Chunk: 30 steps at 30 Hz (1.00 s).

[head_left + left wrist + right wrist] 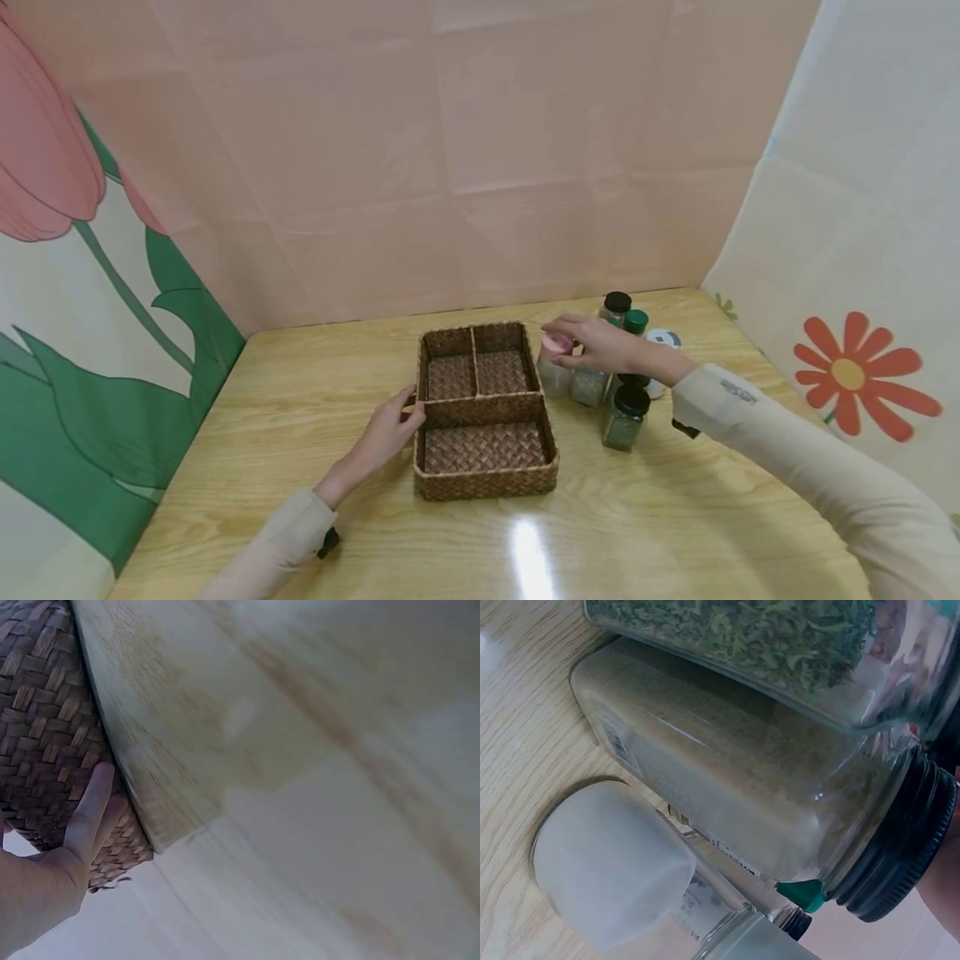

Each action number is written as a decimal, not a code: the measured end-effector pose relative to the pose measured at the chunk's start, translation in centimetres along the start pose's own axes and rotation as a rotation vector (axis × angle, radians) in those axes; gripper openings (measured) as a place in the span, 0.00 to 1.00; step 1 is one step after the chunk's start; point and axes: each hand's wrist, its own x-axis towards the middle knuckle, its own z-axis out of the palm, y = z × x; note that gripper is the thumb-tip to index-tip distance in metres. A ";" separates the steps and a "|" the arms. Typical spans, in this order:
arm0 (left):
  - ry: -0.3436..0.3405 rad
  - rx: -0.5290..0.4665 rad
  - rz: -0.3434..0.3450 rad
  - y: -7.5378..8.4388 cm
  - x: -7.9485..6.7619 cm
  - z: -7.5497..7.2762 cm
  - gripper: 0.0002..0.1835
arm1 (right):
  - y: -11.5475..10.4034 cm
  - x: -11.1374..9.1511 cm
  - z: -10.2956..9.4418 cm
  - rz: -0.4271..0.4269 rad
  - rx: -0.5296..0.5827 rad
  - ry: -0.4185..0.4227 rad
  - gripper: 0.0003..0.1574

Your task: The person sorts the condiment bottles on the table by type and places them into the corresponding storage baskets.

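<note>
On the desk (675,525), head view: We see a woven basket (487,483) at the middle, one wide compartment on the near side, two small ones beyond.
Left hand (388,429): Fingers touch the basket's left side, probably to brace it against sliding.
Right hand (603,343): Thumb and fingers are clamped about the top of a pink-lidded jar (555,382), just beside the basket's right side; the lid presumably offers the handiest hold in so tight a cluster. Whether the base touches wood, we cannot tell.
Woven wall, left wrist view: Fingers (94,802) lie nearly straight along the outside, suggesting steadying rather than lifting.
Glass jars, right wrist view: We find green flakes (765,637), brownish powder (727,772) and white powder (607,862) standing close together, perhaps grouped for easy reach.
</note>
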 end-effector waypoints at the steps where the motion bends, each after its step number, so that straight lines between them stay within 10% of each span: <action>1: 0.002 0.003 0.001 0.0 0.0 0.0 0.31 | 0.0 0.0 0.0 -0.004 0.001 0.004 0.36; 30: 0.008 0.012 -0.007 0.4 -0.2 0.3 0.31 | -0.1 0.1 0.0 -0.024 -0.022 0.023 0.33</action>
